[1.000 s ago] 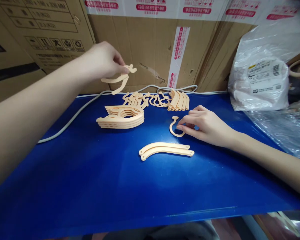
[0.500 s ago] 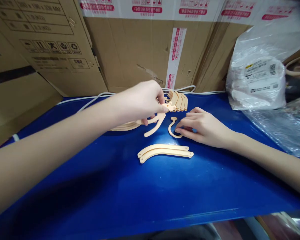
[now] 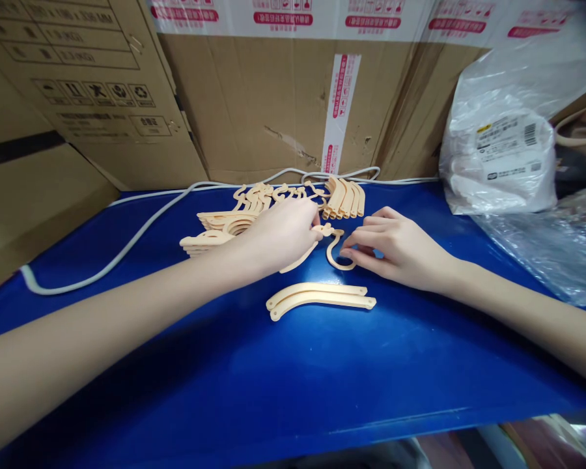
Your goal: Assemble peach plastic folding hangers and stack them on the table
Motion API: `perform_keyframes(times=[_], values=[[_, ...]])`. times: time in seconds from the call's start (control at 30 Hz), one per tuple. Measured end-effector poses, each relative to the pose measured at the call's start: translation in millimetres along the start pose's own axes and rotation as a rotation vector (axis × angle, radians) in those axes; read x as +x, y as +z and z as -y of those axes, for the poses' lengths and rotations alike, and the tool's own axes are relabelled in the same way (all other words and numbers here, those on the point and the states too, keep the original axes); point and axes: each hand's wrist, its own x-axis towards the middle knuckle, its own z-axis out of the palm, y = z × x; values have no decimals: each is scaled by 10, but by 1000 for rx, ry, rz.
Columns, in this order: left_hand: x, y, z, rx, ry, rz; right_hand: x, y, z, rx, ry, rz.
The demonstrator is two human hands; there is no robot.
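Observation:
My left hand is closed, its fingertips pinching a small beige plastic piece with rounded lobes. Partly under that hand lies a curved beige arm piece. My right hand rests on the table, thumb and fingertips closed on the lower end of a beige plastic hook, whose flat round tip points away from me. The hook lies just right of the small piece. In front of both hands, two curved beige hanger arms lie side by side, with holes at their ends.
Behind my left hand are stacked hanger pieces and several small hooks. A row of curved arms lies farther back. A white cable runs along the blue table. Cardboard boxes and a plastic-wrapped bundle stand behind.
My left hand has come down and slightly nearer with the small piece, bringing it close to the hook. The stacks behind it now show more. My right hand has stayed in place.

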Motion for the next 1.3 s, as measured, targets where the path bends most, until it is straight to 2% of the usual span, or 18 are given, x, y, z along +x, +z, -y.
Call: perform_keyframes(times=[0.27, 0.43, 0.53, 0.7, 0.8, 0.87, 1.07, 1.3], values=[[-126, 123, -18, 120, 20, -33, 5, 23, -11, -1, -19, -28], [-221, 110, -113, 202, 27, -34, 13, 37, -8, -22, -30, -48], [-347, 72, -125, 286, 57, -90, 9, 53, -6, -33, -26, -63], [-637, -9, 60, 343, 301, -195, 0, 103, 0, 23, -28, -67], [-748, -38, 206, 288, 484, -205, 6, 133, -6, 51, -22, -45], [-776, -30, 279, 291, 543, -206, 15, 148, -17, 70, -13, -20], [-768, 108, 379, 404, 566, -201, 40, 178, -56, 104, 21, 14], [-796, 194, 407, 441, 531, -264, 62, 234, -68, 118, 29, -2]])
